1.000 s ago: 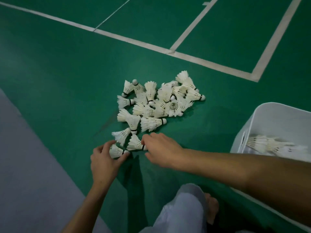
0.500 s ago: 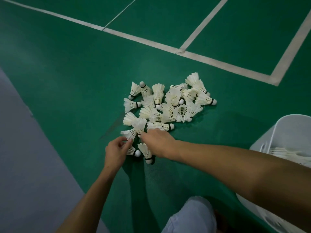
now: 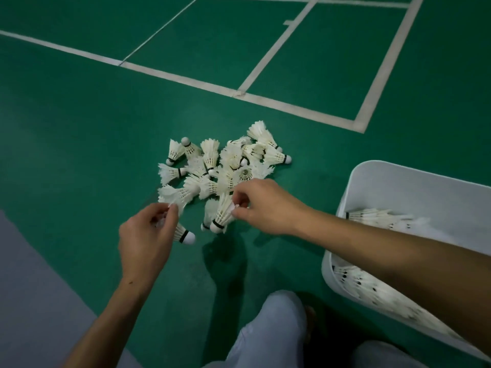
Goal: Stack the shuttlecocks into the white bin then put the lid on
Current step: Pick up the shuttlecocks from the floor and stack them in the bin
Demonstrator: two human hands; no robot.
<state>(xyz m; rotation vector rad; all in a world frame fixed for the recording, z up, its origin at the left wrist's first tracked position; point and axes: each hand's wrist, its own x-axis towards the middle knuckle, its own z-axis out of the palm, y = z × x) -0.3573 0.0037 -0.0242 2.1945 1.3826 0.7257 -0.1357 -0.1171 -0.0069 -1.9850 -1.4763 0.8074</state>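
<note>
I have my right hand [image 3: 265,205] pinching the feather skirt of a white feathered shuttlecock [image 3: 221,215] with its cork tip pointing down, and my left hand [image 3: 147,235] curled round another white shuttlecock [image 3: 184,235], just beside the loose pile of shuttlecocks [image 3: 220,166] on the green court floor [image 3: 79,128]. These look feather-light but crushable, so I judge the firm cork end the safer hold. The white plastic bin [image 3: 414,187], already holding nested rows, sits to my right.
</note>
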